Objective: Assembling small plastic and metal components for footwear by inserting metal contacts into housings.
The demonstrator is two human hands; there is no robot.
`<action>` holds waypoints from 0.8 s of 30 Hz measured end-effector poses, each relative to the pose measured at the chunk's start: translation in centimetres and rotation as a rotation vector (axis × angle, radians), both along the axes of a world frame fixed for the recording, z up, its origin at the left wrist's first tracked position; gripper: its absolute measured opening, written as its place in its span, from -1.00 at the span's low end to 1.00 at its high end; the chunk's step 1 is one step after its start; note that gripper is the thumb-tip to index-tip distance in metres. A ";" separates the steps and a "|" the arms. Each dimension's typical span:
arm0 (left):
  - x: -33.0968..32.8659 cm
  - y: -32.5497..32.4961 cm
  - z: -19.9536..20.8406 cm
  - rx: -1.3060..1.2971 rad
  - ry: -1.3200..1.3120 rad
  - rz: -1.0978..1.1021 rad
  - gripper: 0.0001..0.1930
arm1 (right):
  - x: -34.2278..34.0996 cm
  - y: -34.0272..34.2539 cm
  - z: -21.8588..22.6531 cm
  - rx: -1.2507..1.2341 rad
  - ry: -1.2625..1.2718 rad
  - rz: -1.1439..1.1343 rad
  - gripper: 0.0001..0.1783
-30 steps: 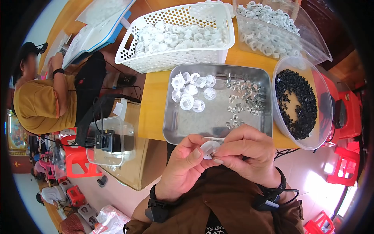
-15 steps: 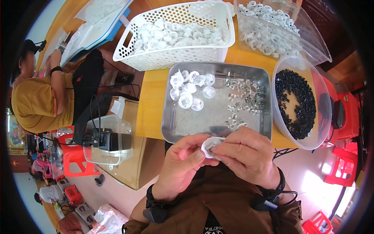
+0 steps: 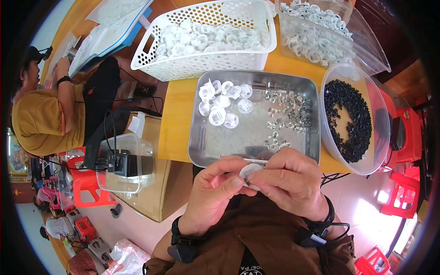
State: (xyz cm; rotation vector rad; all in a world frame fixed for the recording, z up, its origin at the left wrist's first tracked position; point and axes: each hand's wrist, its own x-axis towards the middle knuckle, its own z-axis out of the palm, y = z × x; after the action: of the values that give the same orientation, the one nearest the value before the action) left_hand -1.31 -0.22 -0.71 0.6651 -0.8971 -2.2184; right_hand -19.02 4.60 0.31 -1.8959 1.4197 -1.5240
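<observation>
Left hand [image 3: 215, 192] and right hand [image 3: 288, 181] both pinched on small round white plastic cap [image 3: 249, 173], just below shallow rectangular steel tray [image 3: 201, 146].

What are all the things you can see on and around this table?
Shiny metal tray: one, silver, table middle.
White plastic caps: about ten, tray's left part.
Small metal clips: many, silver, tray's right part.
White plastic basket: one, behind tray, full of white parts.
Clear plastic tub: one, far right, white rings inside.
Clear round bowl: one, right, black pieces inside.
Red plastic stools: several, floor.
Co-worker in yellow shirt: one, left.
Left hand, right hand: together pinching one white cap.
</observation>
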 end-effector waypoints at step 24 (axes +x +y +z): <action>-0.3 -0.1 0.9 -0.090 -0.099 -0.019 -0.77 | -0.1 -0.2 -0.2 -0.126 0.082 -0.032 -0.69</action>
State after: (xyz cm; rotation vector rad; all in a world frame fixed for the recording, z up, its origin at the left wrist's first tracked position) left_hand -1.64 -0.29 0.17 0.7323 -1.0502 -2.1636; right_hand -19.12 4.43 0.09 -2.0401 1.4254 -1.6026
